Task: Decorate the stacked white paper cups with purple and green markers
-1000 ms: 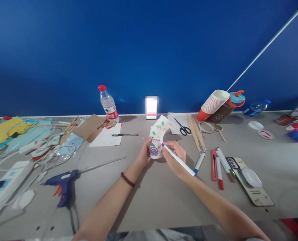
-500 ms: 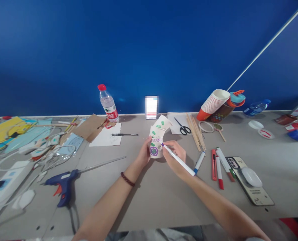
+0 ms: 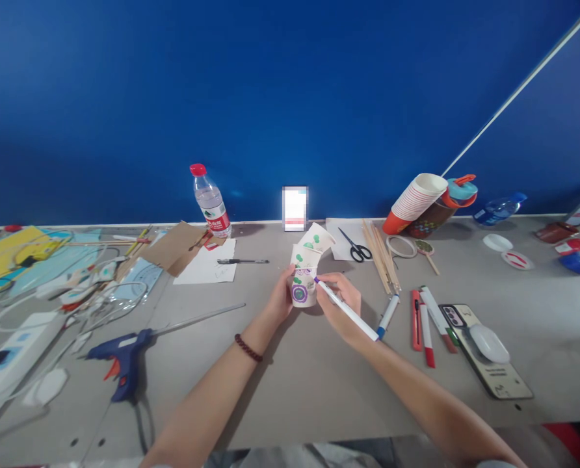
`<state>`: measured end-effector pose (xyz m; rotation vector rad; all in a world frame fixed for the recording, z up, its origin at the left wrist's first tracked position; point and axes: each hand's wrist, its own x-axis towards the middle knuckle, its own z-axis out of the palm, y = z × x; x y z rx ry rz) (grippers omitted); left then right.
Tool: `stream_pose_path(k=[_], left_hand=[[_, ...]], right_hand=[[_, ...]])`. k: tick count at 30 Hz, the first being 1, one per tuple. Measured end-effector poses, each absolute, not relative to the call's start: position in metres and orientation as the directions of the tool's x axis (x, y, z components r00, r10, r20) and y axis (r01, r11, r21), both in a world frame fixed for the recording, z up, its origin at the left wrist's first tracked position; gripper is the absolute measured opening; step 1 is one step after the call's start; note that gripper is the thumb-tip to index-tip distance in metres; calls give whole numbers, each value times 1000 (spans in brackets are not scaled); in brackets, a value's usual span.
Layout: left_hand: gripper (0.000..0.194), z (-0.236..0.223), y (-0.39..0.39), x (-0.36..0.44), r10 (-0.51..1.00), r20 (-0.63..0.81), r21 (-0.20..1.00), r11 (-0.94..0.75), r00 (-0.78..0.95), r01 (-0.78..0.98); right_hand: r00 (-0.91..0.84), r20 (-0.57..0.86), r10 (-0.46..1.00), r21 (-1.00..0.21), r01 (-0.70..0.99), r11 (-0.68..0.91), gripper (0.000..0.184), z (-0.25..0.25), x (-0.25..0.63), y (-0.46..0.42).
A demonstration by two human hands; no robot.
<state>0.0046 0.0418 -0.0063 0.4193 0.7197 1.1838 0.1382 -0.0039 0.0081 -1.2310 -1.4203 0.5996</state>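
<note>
My left hand point(image 3: 281, 296) is closed around the left side of a curved stack of white paper cups point(image 3: 303, 286) with green and purple drawings on it. The stack bends to the right at its top. In my right hand point(image 3: 341, 300) is a white marker point(image 3: 349, 312), slanting down to the right, its purple tip at the right edge of the cups. Behind my right wrist, a blue-capped marker point(image 3: 390, 315) lies on the table. My left fingers are partly hidden behind the cups.
A glue gun point(image 3: 124, 354) with its cord lies at left, near a power strip point(image 3: 19, 354). A water bottle point(image 3: 212, 205) stands at the back. Scissors point(image 3: 355, 247), wooden sticks point(image 3: 378, 257), a tilted cup stack point(image 3: 414, 201), a red cutter point(image 3: 416, 322) and a phone point(image 3: 504, 380) are at right.
Almost nothing differs. Both hands hold the same grip, and the marker tip stays at the cups' right edge, with at most a tiny shift.
</note>
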Motion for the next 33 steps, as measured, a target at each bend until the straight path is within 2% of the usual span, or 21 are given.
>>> stream_pose_path(k=[21,33], left_hand=[[35,-2,41,3,939,-283,647,336,194,-684],[30,-5,43,5,950,-246,638,307,191,-706]], right_hand=[[124,466,876,-847,348,401,9,9,140,-4],[144,454,879,-842,391,371,11,10,139,-6]])
